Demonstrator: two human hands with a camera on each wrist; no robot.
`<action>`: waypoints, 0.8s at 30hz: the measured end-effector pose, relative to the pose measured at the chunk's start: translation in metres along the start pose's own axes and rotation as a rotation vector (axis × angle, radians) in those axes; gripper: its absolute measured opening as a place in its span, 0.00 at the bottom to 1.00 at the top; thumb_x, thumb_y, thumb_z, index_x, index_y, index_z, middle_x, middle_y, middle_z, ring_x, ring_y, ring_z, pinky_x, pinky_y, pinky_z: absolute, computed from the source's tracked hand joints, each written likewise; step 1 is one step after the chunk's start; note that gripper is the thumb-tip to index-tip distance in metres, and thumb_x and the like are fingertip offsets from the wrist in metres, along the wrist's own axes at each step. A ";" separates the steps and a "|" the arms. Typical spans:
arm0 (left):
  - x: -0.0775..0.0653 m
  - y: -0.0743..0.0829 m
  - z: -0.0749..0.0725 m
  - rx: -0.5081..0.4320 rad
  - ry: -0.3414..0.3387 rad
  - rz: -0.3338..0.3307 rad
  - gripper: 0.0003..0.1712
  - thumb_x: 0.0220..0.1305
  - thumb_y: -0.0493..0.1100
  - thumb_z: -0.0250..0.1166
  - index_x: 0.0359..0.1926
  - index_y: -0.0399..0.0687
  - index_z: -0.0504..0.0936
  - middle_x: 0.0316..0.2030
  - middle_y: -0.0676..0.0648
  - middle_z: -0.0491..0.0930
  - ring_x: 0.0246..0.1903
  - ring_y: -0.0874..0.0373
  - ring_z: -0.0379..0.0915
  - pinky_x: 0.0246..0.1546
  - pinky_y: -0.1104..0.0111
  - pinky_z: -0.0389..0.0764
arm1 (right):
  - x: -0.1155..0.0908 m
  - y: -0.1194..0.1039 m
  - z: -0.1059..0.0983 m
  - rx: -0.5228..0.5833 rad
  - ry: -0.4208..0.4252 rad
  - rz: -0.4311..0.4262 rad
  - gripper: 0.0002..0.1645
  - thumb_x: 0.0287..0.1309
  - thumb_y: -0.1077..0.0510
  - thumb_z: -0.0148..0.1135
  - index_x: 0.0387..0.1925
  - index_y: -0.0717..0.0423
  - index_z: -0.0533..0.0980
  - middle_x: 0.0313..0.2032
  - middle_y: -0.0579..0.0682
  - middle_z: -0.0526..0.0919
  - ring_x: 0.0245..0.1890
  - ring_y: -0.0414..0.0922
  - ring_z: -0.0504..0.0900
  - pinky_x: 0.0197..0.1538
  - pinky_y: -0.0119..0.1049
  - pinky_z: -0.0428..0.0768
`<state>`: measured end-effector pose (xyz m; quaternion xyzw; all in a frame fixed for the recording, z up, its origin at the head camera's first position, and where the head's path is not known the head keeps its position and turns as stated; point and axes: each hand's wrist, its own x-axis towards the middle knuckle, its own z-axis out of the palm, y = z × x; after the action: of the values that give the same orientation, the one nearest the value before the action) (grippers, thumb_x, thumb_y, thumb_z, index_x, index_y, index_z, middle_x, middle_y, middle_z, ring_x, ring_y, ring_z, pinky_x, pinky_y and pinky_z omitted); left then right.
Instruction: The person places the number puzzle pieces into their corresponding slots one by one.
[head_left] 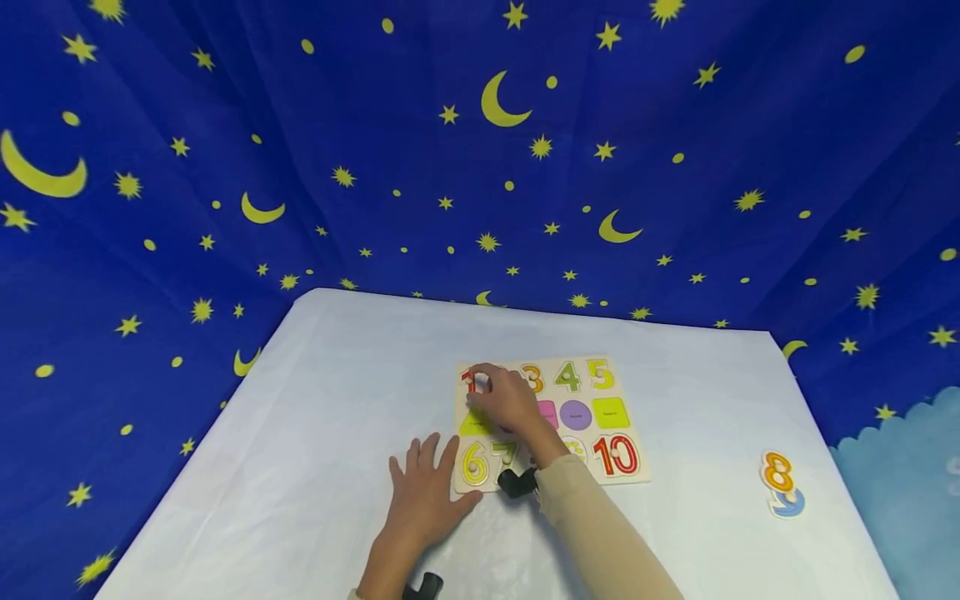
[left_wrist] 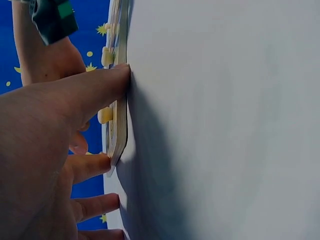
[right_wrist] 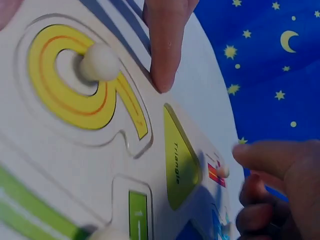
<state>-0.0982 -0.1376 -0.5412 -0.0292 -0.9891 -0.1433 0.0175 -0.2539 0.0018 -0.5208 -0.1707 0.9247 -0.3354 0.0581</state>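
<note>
A wooden number puzzle board (head_left: 643, 477) lies on the table, with knobbed number pieces and a middle row of coloured shapes. My right hand (head_left: 510, 402) is over its upper left, thumb and index finger apart around the red 1 piece (head_left: 468, 382). In the right wrist view the knob of the 1 (right_wrist: 223, 172) shows beside the fingertips, which do not close on it. My left hand (head_left: 423, 496) spreads its fingers at the lower left corner, by the yellow 6 piece (head_left: 474, 463). Its thumb touches the board's edge (left_wrist: 122, 117). My right wrist covers the 8 slot.
At the right side of the table, an orange 8 piece (head_left: 777, 471) overlaps a blue 9 piece (head_left: 787, 503). White covering lies over the table (head_left: 337, 375). A blue curtain (head_left: 420, 83) with moons and stars hangs behind and at the sides.
</note>
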 end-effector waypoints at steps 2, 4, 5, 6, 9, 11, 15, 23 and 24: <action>0.000 0.000 0.001 0.003 -0.017 -0.008 0.49 0.52 0.70 0.64 0.69 0.50 0.66 0.65 0.37 0.62 0.65 0.33 0.52 0.56 0.31 0.50 | -0.005 0.001 -0.002 0.003 -0.024 -0.021 0.26 0.54 0.47 0.68 0.55 0.46 0.78 0.20 0.42 0.75 0.17 0.41 0.71 0.20 0.36 0.69; -0.001 0.000 0.000 0.005 -0.032 -0.016 0.49 0.52 0.70 0.64 0.69 0.50 0.66 0.65 0.37 0.61 0.65 0.33 0.52 0.57 0.31 0.50 | -0.009 0.002 -0.003 0.014 -0.032 -0.027 0.25 0.55 0.47 0.67 0.55 0.47 0.78 0.20 0.42 0.75 0.17 0.40 0.71 0.20 0.35 0.69; 0.000 0.001 0.000 0.005 -0.038 -0.021 0.50 0.52 0.71 0.64 0.69 0.50 0.65 0.65 0.37 0.61 0.65 0.33 0.51 0.57 0.31 0.49 | -0.012 0.003 -0.004 0.024 -0.028 -0.029 0.25 0.55 0.47 0.67 0.54 0.48 0.79 0.20 0.42 0.75 0.16 0.40 0.71 0.19 0.36 0.69; 0.000 0.001 0.000 0.006 -0.038 -0.023 0.50 0.52 0.71 0.64 0.69 0.50 0.65 0.65 0.37 0.61 0.66 0.33 0.51 0.57 0.31 0.49 | -0.013 0.004 -0.005 0.029 -0.020 -0.033 0.24 0.55 0.47 0.67 0.53 0.49 0.79 0.19 0.42 0.75 0.16 0.40 0.71 0.19 0.36 0.68; 0.000 0.002 -0.001 0.006 -0.038 -0.030 0.50 0.52 0.70 0.64 0.69 0.50 0.65 0.65 0.37 0.61 0.66 0.33 0.51 0.57 0.31 0.49 | -0.017 0.008 -0.008 0.045 0.014 -0.044 0.22 0.54 0.47 0.68 0.51 0.48 0.80 0.19 0.40 0.75 0.17 0.39 0.71 0.20 0.35 0.69; -0.001 0.002 0.000 0.006 -0.042 -0.034 0.50 0.52 0.70 0.64 0.69 0.49 0.65 0.65 0.36 0.61 0.66 0.33 0.51 0.57 0.31 0.49 | -0.020 0.012 -0.010 0.045 0.029 -0.043 0.22 0.54 0.47 0.68 0.50 0.48 0.80 0.20 0.39 0.76 0.17 0.38 0.72 0.21 0.35 0.70; -0.002 0.001 -0.001 0.011 -0.036 -0.031 0.50 0.52 0.69 0.64 0.69 0.48 0.66 0.65 0.36 0.61 0.65 0.32 0.51 0.56 0.31 0.50 | -0.025 0.019 -0.012 0.033 0.050 -0.036 0.22 0.53 0.46 0.69 0.50 0.46 0.80 0.22 0.36 0.76 0.19 0.36 0.73 0.22 0.34 0.71; 0.000 0.004 -0.004 0.005 -0.018 -0.016 0.49 0.52 0.69 0.65 0.68 0.47 0.66 0.64 0.35 0.62 0.64 0.32 0.52 0.56 0.31 0.51 | -0.036 0.020 -0.029 0.035 0.115 -0.060 0.18 0.53 0.48 0.69 0.45 0.47 0.82 0.26 0.38 0.77 0.24 0.37 0.75 0.27 0.35 0.74; 0.000 0.005 -0.005 0.000 -0.023 -0.019 0.50 0.52 0.69 0.65 0.69 0.47 0.66 0.64 0.35 0.61 0.64 0.32 0.52 0.56 0.31 0.51 | -0.037 0.021 -0.031 0.038 0.122 -0.058 0.17 0.53 0.48 0.68 0.45 0.47 0.82 0.26 0.38 0.77 0.24 0.37 0.75 0.28 0.35 0.74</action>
<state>-0.0982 -0.1342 -0.5354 -0.0214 -0.9895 -0.1429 0.0048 -0.2315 0.0486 -0.5110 -0.1755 0.9146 -0.3643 -0.0050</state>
